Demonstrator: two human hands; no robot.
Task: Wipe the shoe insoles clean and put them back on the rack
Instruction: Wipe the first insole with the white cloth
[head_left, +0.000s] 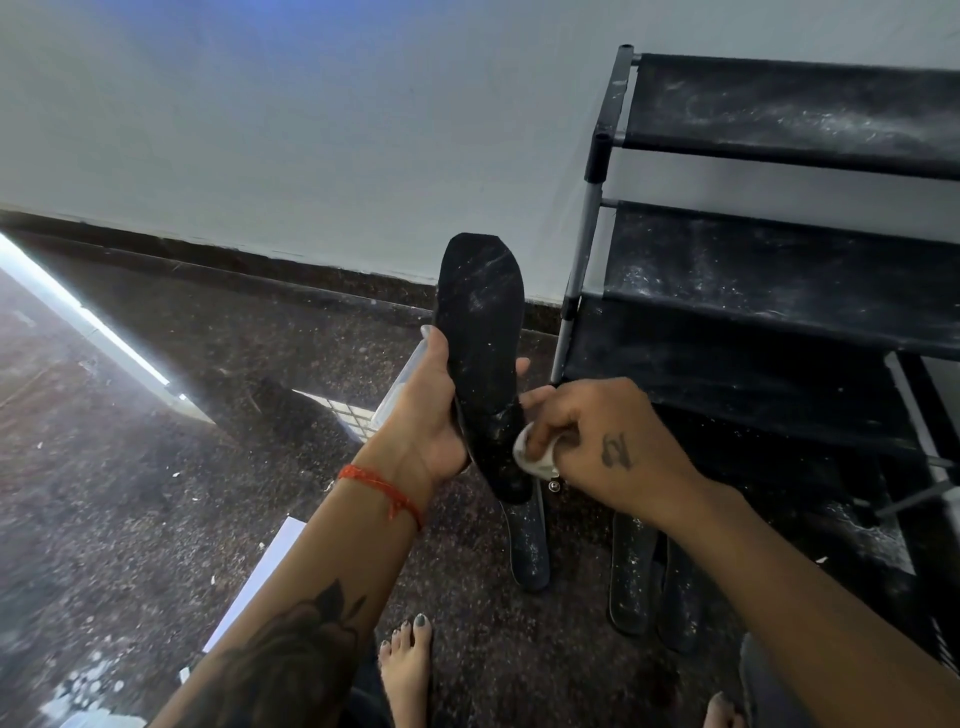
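Note:
My left hand (427, 410) grips a black, dust-speckled insole (480, 332) upright in front of me, toe end up. My right hand (602, 441) pinches a small white cloth (535, 457) and presses it against the insole's lower heel part. Three more dusty black insoles lie on the floor below: one (530, 540) under the held insole, and two (631, 571) (680, 597) side by side under my right forearm. The black shoe rack (779, 249) stands at the right, its fabric shelves powdered with white dust.
A grey wall with a dark skirting (234, 265) runs behind. The speckled dark floor (130, 467) spreads to the left. White paper (260, 577) lies by my left forearm. My bare feet (408, 670) show at the bottom edge.

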